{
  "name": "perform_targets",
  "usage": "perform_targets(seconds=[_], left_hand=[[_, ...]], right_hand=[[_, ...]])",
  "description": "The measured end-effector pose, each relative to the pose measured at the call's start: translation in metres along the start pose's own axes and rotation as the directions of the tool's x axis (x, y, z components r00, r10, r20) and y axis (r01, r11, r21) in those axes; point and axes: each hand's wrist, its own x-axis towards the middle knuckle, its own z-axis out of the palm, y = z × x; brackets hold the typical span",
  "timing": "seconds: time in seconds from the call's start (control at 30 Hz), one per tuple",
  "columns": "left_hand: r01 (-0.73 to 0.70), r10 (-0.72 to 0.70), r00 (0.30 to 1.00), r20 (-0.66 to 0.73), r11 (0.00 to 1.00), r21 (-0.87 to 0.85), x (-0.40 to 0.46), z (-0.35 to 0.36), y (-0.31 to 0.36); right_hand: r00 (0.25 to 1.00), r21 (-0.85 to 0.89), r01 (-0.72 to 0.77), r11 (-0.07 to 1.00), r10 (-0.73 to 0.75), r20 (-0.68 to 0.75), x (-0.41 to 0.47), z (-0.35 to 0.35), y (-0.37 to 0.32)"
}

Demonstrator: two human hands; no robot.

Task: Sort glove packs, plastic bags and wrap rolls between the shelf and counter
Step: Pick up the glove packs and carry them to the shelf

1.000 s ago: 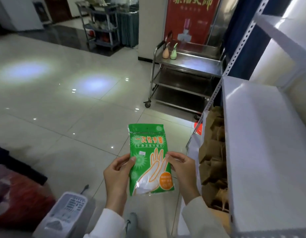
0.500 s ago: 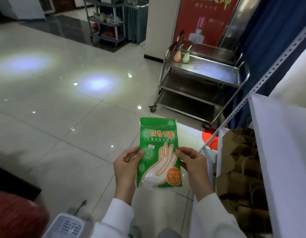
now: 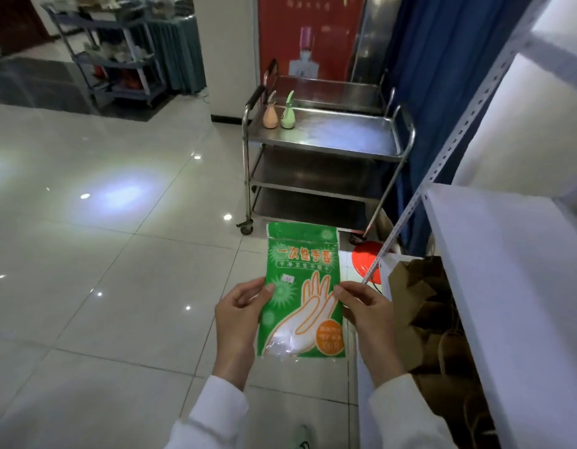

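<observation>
A green glove pack with an orange hand drawing is held upright in front of me, above the tiled floor. My left hand pinches its left edge, thumb on the front. My right hand pinches its right edge the same way. The white shelf stands at my right, its middle board bare. No plastic bags or wrap rolls show in this view.
Brown paper bags fill the lower shelf level. A steel trolley with two small bottles stands ahead. A red round object lies on the floor by the shelf post. A grey cart stands far left.
My view has swung left and up, away from the shelf; the trolley now sits nearer the centre. Both hands keep the same hold on the glove pack.
</observation>
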Motion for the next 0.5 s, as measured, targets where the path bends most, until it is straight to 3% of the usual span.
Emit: perform_targets(seconds=[0.3,0.5], left_hand=[[-0.008,-0.013,0.974,0.227,0.996,0.089,0.050,0.114,0.009],[-0.046,-0.043,0.905,0.423,0.979,0.197,0.066,0.172,-0.006]], right_hand=[[0.965,-0.002,0.141,0.990,-0.138,-0.223,0.058,-0.051,-0.043],[0.855,0.006,0.228,0.974,-0.197,-0.479,0.049,-0.082,-0.054]])
